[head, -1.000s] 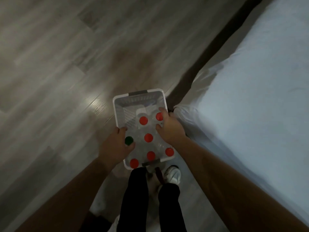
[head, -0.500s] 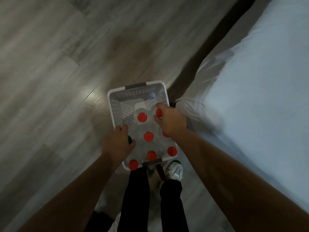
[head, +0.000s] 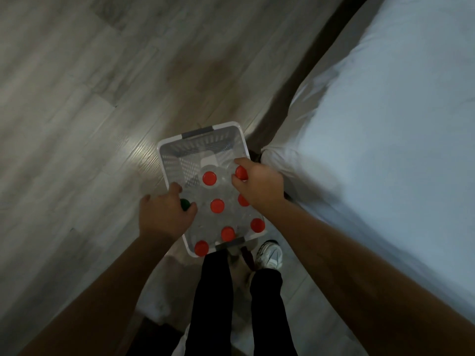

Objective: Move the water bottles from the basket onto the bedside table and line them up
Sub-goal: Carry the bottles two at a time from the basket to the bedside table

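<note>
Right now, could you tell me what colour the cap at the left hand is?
The cap is dark green, in the head view, partly under the left hand.

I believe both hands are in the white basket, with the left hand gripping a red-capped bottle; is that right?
Not quite. The head view shows the left hand gripping the one green-capped bottle, at the left side of the basket. Both hands are indeed in the white basket; it is the right hand that grips a red-capped bottle.
</note>
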Demonstrator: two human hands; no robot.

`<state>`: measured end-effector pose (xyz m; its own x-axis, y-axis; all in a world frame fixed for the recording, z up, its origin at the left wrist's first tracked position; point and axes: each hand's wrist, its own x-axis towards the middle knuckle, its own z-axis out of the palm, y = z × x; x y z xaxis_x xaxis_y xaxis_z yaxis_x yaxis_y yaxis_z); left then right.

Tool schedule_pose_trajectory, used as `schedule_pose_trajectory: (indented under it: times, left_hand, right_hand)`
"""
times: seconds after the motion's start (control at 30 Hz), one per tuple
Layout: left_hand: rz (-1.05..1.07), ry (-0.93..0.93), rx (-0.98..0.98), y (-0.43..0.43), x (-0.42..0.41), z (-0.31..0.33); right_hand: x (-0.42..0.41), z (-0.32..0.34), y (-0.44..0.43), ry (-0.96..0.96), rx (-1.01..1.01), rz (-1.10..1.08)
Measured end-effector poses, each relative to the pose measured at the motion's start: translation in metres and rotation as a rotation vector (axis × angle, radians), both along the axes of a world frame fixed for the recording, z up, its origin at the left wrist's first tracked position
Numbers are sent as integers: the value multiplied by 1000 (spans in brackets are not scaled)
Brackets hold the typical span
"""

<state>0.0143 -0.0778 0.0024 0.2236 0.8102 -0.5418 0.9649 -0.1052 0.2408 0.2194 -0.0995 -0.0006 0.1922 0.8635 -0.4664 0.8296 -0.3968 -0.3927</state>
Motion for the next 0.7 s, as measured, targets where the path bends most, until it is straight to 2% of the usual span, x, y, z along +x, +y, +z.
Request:
schedule_pose_trajectory:
  times: [0.2,0.5,0.7]
  left_hand:
    - [47,-76,38,-1,4,51]
    - [68,-155,111,-18,18,117]
    - [40,-205,162,-35,26,168]
  right_hand:
    - [3,35,-13,138,-140,-187]
    - [0,120,-53,290,142,-407]
    - [1,171,-95,390,213,-613]
